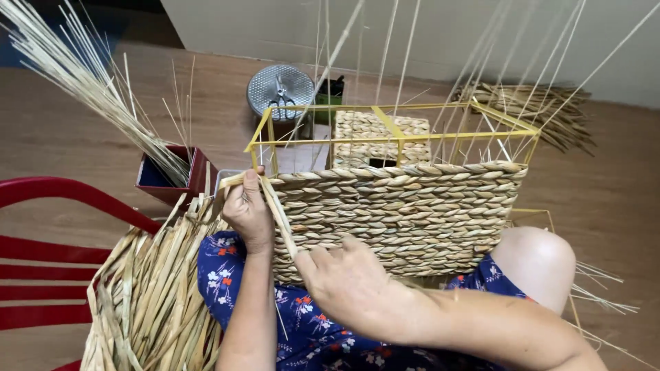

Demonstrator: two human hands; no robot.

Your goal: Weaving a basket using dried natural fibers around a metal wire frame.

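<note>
left hand (pixel 247 209): grip is pinched shut on a flat straw strand (pixel 278 213) right at the top left corner of the half-woven basket (pixel 402 213), thumb up against the yellow wire frame (pixel 392 127).
right hand (pixel 350 285): fingers closed on the lower run of that same strand, pressed against the basket's front wall. Fingertips are tucked under, so can't see exactly how they hold it.
basket: sits on the person's lap, front wall woven up to just under the frame's top rail, thin upright stalks sticking out past the top of the shot.
hidden bits: basket bottom is behind the right forearm and blue floral fabric (pixel 302 330); the back wall only shows through the frame.
edges/room: pile of dried straw (pixel 148 295) crowds the left elbow, red chair (pixel 41 254) just beyond. Red box (pixel 172 175) of stalks near the left corner. Round metal lid (pixel 280 89) and another straw bundle (pixel 543 113) lie further back on the wooden floor (pixel 612 192), open on the right.
</note>
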